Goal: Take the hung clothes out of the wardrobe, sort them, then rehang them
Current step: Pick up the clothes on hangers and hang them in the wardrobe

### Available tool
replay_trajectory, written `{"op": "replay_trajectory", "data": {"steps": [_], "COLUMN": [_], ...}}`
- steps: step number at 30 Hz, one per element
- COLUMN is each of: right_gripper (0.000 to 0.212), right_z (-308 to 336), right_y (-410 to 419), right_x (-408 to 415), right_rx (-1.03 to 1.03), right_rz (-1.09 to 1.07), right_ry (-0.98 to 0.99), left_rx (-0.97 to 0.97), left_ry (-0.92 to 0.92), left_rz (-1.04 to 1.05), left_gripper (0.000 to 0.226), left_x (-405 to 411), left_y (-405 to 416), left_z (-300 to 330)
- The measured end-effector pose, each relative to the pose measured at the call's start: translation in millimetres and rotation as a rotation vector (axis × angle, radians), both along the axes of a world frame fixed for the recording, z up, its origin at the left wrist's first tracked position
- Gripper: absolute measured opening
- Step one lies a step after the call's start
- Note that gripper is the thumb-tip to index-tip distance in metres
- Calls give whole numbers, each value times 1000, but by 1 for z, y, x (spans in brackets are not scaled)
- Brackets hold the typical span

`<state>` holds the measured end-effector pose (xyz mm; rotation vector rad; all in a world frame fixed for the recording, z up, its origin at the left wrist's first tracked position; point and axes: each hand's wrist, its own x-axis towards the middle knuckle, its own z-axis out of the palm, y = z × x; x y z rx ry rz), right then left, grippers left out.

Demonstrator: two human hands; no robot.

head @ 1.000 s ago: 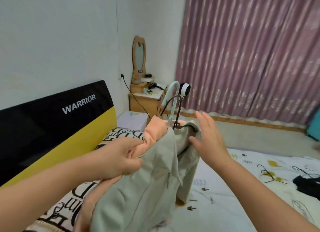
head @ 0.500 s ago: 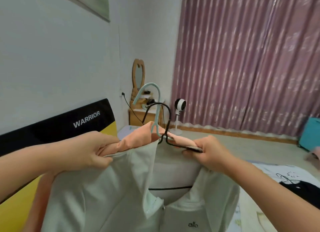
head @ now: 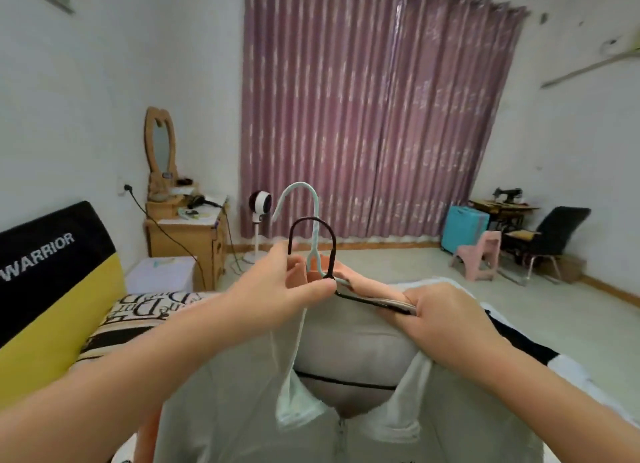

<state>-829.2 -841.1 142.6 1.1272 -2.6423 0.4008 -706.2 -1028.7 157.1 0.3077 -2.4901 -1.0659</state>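
I hold up two hung garments in front of me over the bed. A pale grey-green zip jacket (head: 346, 345) hangs nearest me on a black hanger (head: 313, 234). Behind it a peach garment (head: 363, 286) sits on a light blue hanger (head: 304, 196). My left hand (head: 284, 282) pinches the necks of both hangers just under their hooks. My right hand (head: 446, 320) is closed on the black hanger's right arm together with the jacket's shoulder and the peach fabric. Both hooks stand upright and free in the air.
The bed (head: 145, 310) with a black-and-yellow headboard (head: 52, 261) lies at left. Behind it are a wooden nightstand with mirror (head: 187, 234) and a white fan (head: 259, 206). Purple curtains (head: 374, 116) cover the far wall. A pink chair (head: 481, 254), blue case and black chair (head: 550, 234) stand at right.
My left hand left the jacket's left shoulder and moved to the hanger necks. The clothes rose and my view lifted toward the curtains. My right hand kept its grip.
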Motion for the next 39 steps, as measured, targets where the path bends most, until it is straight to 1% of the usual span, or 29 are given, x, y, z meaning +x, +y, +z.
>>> {"op": "replay_trajectory", "data": {"steps": [1, 2, 3, 5, 7, 8, 9, 12, 13, 15, 17, 18, 20, 22, 24, 27, 28, 29, 30, 31, 32, 35, 37, 39], "right_gripper": [32, 32, 32, 32, 31, 32, 33, 35, 34, 34, 35, 32, 30, 41, 52, 61, 68, 70, 59, 44, 35, 28, 25, 23], "right_z": [-1, -3, -4, -8, -10, -11, -11, -11, -10, -10, -8, -6, 0, 6, 4, -1, -2, -3, -4, -7, -9, -16, -16, -10], "right_y": [10, 19, 29, 48, 71, 83, 96, 134, 146, 172, 201, 217, 254, 295, 340, 401, 420, 441, 461, 479, 496, 538, 559, 575], "right_x": [9, 17, 23, 35, 46, 51, 56, 72, 78, 90, 105, 113, 132, 151, 169, 196, 206, 218, 230, 244, 259, 294, 314, 332], "right_rx": [-3, -9, -11, -5, -14, -25, -36, -73, -75, -70, -77, -104, -160, -212, -286, -439, -523, -614, -685, -720, -709, -674, -635, -599], "right_rz": [-60, -124, -185, -295, -400, -439, -475, -574, -607, -676, -737, -754, -752, -738, -736, -704, -692, -682, -670, -672, -711, -886, -1055, -1218], "right_ry": [10, 14, 16, 30, 35, 43, 57, 78, 74, 61, 30, 0, -109, -247, -340, -393, -445, -511, -559, -576, -561, -448, -232, 68], "left_rx": [38, 12, -34, -107, -168, -183, -181, -135, -108, 22, 228, 335, 502, 650, 774, 897, 913, 931, 952, 970, 984, 1011, 1014, 1030], "left_ry": [43, 84, 133, 306, 515, 553, 540, 425, 418, 398, 376, 365, 358, 344, 280, 149, 105, 56, 10, -24, -45, -79, -84, -108], "left_rz": [39, 104, 184, 290, 276, 244, 197, 29, -29, -174, -328, -397, -512, -658, -803, -1037, -1100, -1155, -1201, -1240, -1273, -1339, -1386, -1427], "left_gripper": [109, 119, 120, 107, 76, 63, 55, 48, 40, 20, 10, 9, 17, 24, 28, 37, 38, 40, 41, 42, 43, 42, 42, 42], "left_x": [-9, -17, -23, -28, -35, -40, -44, -56, -57, -62, -67, -69, -69, -65, -59, -46, -42, -37, -30, -23, -16, 7, 22, 35], "left_y": [16, 34, 53, 88, 115, 126, 138, 176, 191, 222, 256, 275, 312, 348, 384, 441, 461, 481, 502, 523, 544, 607, 648, 684], "left_z": [-4, -6, -9, -15, -20, -22, -22, -12, -4, 10, 16, 17, 20, 27, 37, 45, 45, 44, 43, 41, 39, 30, 24, 22]}}
